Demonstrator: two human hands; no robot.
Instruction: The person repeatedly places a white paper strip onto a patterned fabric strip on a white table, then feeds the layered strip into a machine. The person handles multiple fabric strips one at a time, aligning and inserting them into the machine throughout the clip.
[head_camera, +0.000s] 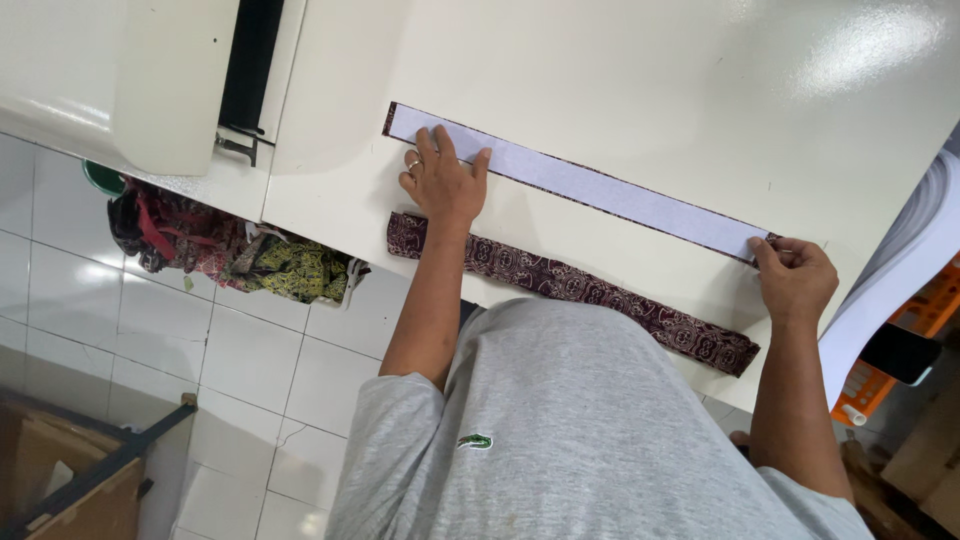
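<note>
Strip (580, 185) lies under left fingers (440, 150), pinched by right fingers (768, 252).

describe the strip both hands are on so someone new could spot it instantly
Start at the cream table filling the upper view. Two long strips lie on it side by side; take the farther one, the white-faced strip, pinned flat by the left hand near one end and pinched by the right hand at the other. Its neighbour, the maroon patterned strip, is dark all over; this one shows plain white with a thin dark edge.

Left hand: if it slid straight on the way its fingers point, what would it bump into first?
The left hand already rests on the white strip. Its fingers point up across it; beyond lies only bare cream table, so the way looks free, as far as the picture shows.
</note>
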